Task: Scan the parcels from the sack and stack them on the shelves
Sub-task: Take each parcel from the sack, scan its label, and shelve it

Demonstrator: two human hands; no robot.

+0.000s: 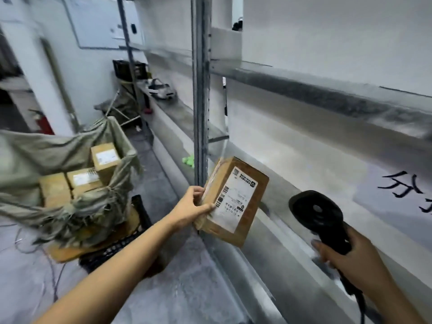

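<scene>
Gripping a labelled cardboard parcel (pixel 235 201) in the left hand (pixel 190 208) beside the shelf upright (pixel 200 90), the person clasps a black scanner (pixel 320 218) in the right hand (pixel 346 256), the sack (pixel 58 155) of boxes behind.

White walls (pixel 98 73) and a grey floor (pixel 177 284) frame a storeroom; a whiteboard (pixel 93 22) hangs beside a metal post (pixel 200 90).
</scene>
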